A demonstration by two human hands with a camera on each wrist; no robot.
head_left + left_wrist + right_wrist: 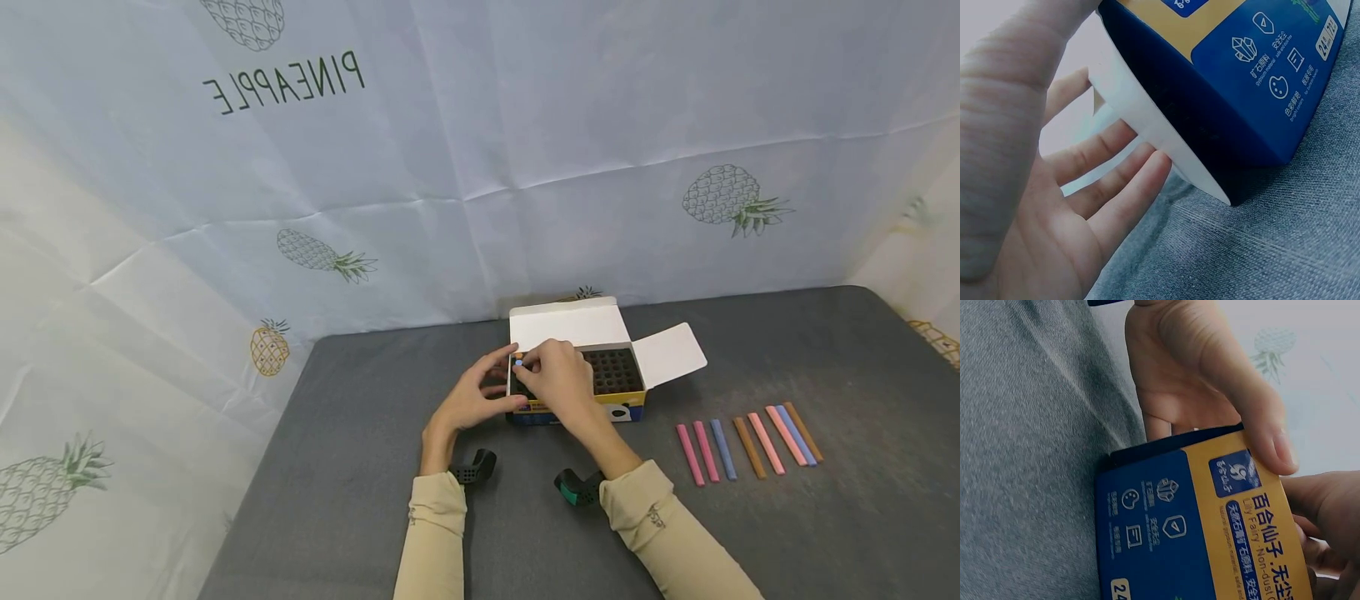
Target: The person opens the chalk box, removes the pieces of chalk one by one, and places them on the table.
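An open chalk box (633, 402), blue and yellow outside, has a dark insert with rows of round holes. My left hand (474, 398) grips its left end. The thumb lies on the front top edge, and the other fingers reach along a white side flap (1141, 134) to the back corner. Over the left part of the insert, my right hand (561, 377) pinches the top of a blue chalk stick (519, 363). Just behind that stick an orange chalk end (517, 356) shows. The right hand hides the middle holes. In the right wrist view its curled fingers (1329, 503) appear behind the box.
Several chalk sticks lie in a loose row right of the box, among them a pink one (690, 454), a blue one (723, 450) and a brown one (750, 448). The white lid (570, 323) stands up behind, and a side flap (670, 354) sticks out right. A curtain hangs behind the grey table (360, 467).
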